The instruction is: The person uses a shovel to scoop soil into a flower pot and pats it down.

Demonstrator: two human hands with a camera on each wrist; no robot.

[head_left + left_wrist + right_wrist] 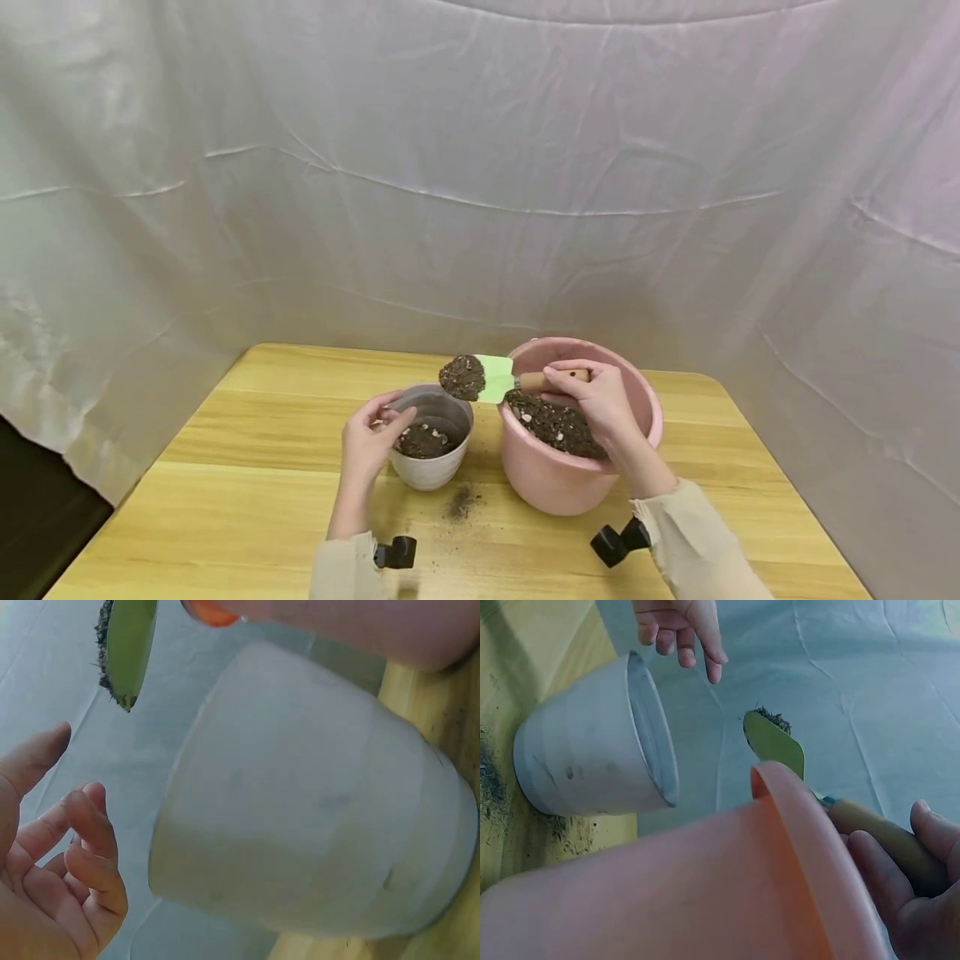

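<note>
Just left of the pink bucket [573,487] we see the left hand [367,442], fingers loosely curled, touching the rim of the grey pot [431,467] on the table [225,508]. Above the pot's bucket-side rim hangs the soil-laden green trowel [480,377]; the right hand [596,400] grips its wooden handle over the bucket.

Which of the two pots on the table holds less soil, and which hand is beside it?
The small white pot: only a thin layer of soil covers its bottom, and the left hand is at its rim. The bigger pink pot is far fuller.
</note>
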